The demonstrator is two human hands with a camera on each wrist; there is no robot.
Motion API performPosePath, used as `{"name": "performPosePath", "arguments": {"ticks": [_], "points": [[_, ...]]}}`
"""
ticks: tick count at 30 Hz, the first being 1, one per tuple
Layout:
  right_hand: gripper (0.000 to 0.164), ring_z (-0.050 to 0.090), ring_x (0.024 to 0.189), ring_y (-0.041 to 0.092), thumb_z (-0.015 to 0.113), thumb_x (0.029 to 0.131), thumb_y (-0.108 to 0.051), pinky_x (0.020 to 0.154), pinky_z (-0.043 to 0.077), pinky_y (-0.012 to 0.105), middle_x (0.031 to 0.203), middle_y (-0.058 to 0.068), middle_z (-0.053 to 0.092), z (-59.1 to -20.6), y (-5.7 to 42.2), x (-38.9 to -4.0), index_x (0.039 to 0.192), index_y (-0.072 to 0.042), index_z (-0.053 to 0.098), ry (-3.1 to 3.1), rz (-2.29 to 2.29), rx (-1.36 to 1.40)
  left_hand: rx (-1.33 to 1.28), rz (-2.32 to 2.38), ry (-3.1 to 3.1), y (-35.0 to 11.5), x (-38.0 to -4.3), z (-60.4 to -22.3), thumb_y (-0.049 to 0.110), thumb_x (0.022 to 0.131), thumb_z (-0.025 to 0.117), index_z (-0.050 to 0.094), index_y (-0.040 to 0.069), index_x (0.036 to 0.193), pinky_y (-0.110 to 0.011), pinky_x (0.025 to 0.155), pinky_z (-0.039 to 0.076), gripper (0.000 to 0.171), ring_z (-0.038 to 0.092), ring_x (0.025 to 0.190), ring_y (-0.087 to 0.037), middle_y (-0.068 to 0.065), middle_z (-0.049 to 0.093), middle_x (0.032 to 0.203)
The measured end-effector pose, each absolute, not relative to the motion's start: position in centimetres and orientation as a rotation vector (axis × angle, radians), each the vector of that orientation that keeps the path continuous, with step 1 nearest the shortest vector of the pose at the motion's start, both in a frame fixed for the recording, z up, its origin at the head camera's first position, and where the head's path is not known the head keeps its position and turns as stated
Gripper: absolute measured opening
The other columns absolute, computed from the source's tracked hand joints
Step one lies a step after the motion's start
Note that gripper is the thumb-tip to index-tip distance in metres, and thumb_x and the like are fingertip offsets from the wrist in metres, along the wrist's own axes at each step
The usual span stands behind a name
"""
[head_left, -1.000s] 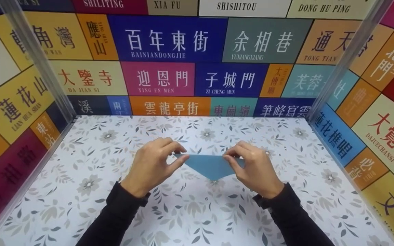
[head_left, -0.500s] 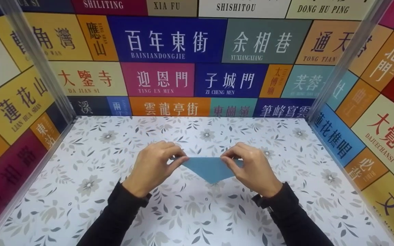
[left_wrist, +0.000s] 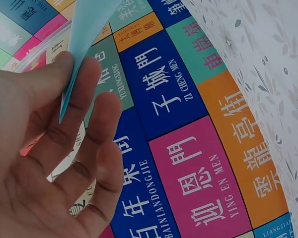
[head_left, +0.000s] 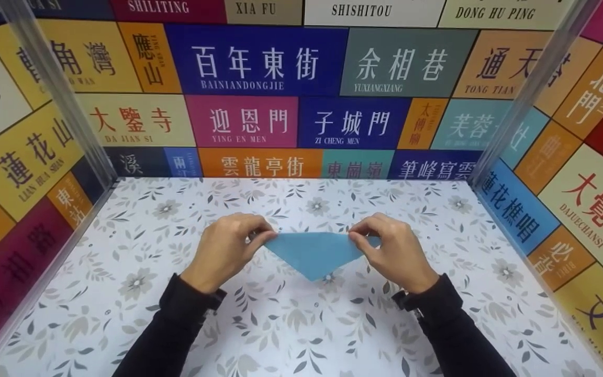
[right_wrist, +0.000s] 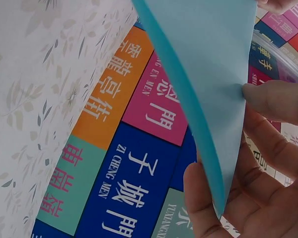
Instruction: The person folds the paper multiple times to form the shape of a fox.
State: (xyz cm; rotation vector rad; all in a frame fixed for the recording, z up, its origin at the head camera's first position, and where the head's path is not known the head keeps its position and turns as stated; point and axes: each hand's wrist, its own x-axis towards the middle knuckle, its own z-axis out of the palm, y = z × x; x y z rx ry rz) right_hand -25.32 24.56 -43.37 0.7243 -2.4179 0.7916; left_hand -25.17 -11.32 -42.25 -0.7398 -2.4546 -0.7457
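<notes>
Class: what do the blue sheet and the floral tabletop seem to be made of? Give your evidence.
The blue sheet: probably matte paper; it looks thin, crisp-edged and gently bent. The floral tabletop: perhaps printed paper or vinyl, judging by its flat flower pattern; I cannot tell which.

a blue wall panel (head_left: 257,60) reads "bainiandongjie", a pink panel (head_left: 245,121) "ying en men", a grey-green panel (head_left: 409,63) "yuxiangxiang".

A booth-like work area, walled on three sides
The far wall (head_left: 259,120), left wall (head_left: 19,157) and right wall (head_left: 584,209) bear colourful blocks of Chinese lettering; shiny strips (head_left: 64,94) line the far corners, and the tabletop (head_left: 291,340) between is flower-printed.
</notes>
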Motion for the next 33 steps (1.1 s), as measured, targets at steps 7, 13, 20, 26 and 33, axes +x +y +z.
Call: {"name": "performPosePath", "arguments": {"ticks": [7,13,20,26,33], "points": [[0.006,0.083,0.099,0.020,0.087,0.106,-0.014,0.090,0.070,0.046,0.105,0.000,0.086,-43.8,25.3,-25.8,0.111,-0.015,0.087,-2.466,0.808,0.692,-0.696,-0.783,-2.509,-11.7,-25.9,-42.6,0.030,0.106,0.087,0.089,0.022,0.107,-0.038,0.080,0.068,0.008,0.079,0.087,-0.014,0.003,0.090,0.103],[0.007,0.084,0.101,0.019,0.086,0.106,-0.011,0.095,0.072,0.046,0.107,0.000,0.087,-44.2,25.5,-26.2,0.112,-0.014,0.087,-2.495,0.855,0.696,-0.640,-0.815,-2.591,-12.0,-26.4,-43.0,0.030,0.105,0.088,0.089,0.025,0.105,-0.039,0.078,0.064,0.005,0.075,0.084,-0.012,0.004,0.089,0.101],[0.006,0.086,0.099,0.020,0.086,0.106,-0.013,0.096,0.072,0.049,0.105,-0.003,0.088,-44.7,25.5,-26.8,0.109,-0.018,0.088,-2.576,0.910,0.681,-0.595,-0.830,-2.703,-12.2,-26.9,-43.8,0.030,0.106,0.088,0.088,0.024,0.103,-0.037,0.078,0.059,0.006,0.068,0.082,-0.011,0.006,0.087,0.098],[0.005,0.087,0.101,0.021,0.088,0.106,-0.017,0.096,0.072,0.052,0.106,-0.003,0.090,-45.5,25.4,-27.2,0.107,-0.021,0.091,-2.633,0.917,0.673,-0.570,-0.825,-2.797,-12.2,-27.4,-44.6,0.030,0.105,0.088,0.089,0.022,0.103,-0.038,0.077,0.057,0.008,0.066,0.080,-0.013,0.003,0.085,0.096],[0.008,0.084,0.095,0.020,0.089,0.103,-0.015,0.089,0.070,0.044,0.110,0.002,0.091,-46.3,25.4,-27.5,0.111,-0.016,0.093,-2.701,0.859,0.687,-0.613,-0.771,-2.881,-12.2,-27.8,-45.4,0.023,0.102,0.091,0.089,0.019,0.103,-0.045,0.088,0.068,0.004,0.080,0.092,-0.018,0.000,0.089,0.101]]}}
